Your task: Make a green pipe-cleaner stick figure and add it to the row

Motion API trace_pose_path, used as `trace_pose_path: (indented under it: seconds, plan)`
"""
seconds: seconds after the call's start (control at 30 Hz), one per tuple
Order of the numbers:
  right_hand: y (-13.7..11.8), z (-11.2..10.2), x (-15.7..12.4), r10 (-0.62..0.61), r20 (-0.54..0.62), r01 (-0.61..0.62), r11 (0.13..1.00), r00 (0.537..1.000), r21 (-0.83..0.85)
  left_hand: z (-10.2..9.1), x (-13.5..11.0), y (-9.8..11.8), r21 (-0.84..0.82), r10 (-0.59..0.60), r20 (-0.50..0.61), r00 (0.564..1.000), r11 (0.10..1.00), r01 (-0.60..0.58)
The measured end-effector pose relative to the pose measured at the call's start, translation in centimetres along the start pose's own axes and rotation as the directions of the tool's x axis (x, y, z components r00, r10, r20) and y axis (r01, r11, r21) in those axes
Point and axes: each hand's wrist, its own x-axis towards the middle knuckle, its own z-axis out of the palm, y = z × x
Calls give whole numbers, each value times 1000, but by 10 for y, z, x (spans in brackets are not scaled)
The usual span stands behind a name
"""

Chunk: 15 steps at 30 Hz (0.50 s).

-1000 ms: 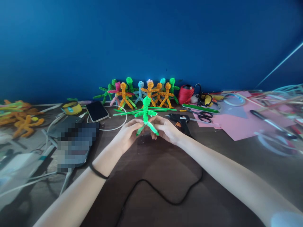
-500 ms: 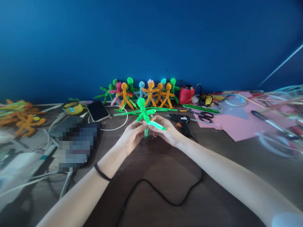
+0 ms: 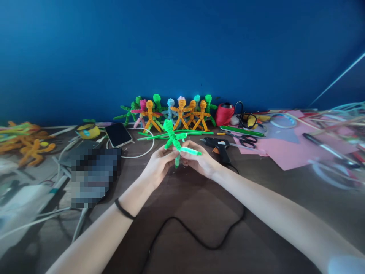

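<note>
A bright green pipe-cleaner figure [image 3: 172,137] is held up between my two hands above the dark table, its head tilted toward the left. My left hand [image 3: 162,163] pinches it low on the body, thumb in front. From the other side, the fingers of my right hand [image 3: 198,158] are closed on it near the paler leg that points right. The hands partly cover its lower part. Just behind it lie loose green pipe cleaners [image 3: 196,132]. Against the blue wall stands a row of finished figures in several colours, among them an orange figure [image 3: 181,113].
Right of my hands are a black glue gun [image 3: 219,146] with its cord [image 3: 196,243], scissors [image 3: 247,141], a green stick-like tool [image 3: 242,131] and pink paper [image 3: 285,154]. To the left lie a phone [image 3: 118,134], a yellow tape roll [image 3: 88,130] and more orange figures [image 3: 35,150].
The green figure's head has tipped slightly left and down, while its legs have shifted a little to the right. Both hands keep hold of it in nearly the same place.
</note>
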Motion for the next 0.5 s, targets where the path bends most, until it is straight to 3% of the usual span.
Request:
trace_pose_path:
  seconds: [0.27,0.5]
  plan:
    - [-2,-1,1,7,-34,-7,1000,999,-10,1,0,3,-38,-44,-72,996,998,41]
    - [-1,-2,3,-96,-78,85,987,992,-133,2,0,2,-70,-55,-98,994,996,49]
